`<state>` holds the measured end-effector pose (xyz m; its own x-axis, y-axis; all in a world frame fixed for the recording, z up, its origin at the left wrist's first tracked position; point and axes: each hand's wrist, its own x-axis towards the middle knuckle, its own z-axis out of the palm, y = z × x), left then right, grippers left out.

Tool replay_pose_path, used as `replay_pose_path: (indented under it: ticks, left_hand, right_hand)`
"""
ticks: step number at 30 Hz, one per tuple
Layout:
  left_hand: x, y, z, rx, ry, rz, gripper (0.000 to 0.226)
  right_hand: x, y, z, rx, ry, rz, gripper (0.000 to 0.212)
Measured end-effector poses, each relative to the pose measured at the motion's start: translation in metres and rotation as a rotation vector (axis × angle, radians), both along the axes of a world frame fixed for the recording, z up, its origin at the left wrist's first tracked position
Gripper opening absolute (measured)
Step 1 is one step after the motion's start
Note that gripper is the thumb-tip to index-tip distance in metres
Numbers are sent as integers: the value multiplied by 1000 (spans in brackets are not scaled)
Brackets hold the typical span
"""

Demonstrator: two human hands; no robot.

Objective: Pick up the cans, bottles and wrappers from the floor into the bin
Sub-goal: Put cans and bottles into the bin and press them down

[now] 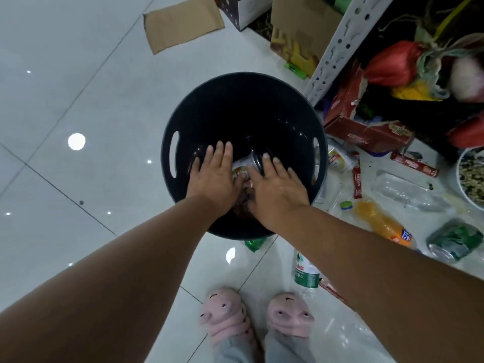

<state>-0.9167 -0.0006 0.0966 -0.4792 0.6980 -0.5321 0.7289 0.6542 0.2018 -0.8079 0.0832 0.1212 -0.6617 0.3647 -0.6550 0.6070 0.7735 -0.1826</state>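
A round black bin stands on the white tiled floor. Both my hands are over its near side, pressing a bundle of litter between them: a clear plastic bottle with a label, and a dark reddish wrapper below it. My left hand holds the bundle's left side and my right hand its right, fingers stretched out. On the floor to the right lie an orange soda bottle, a crushed green can, a flattened clear bottle, red sachets and a green-labelled water bottle.
A white metal shelf post and cluttered shelving stand at the right, with a torn red carton and a white bowl at its foot. Flat cardboard lies beyond the bin. My pink slippers are just below it.
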Motion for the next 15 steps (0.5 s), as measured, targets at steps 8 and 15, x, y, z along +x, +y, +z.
replay_pose_path:
  ticks: [8,15]
  left_hand:
    - [32,-46,84,83,120,-16,66]
    - [103,-90,135,72,169,173,68]
  right_hand:
    - [47,-17,69,105,276,132,68]
    - [139,-14,122,95,242,346,70]
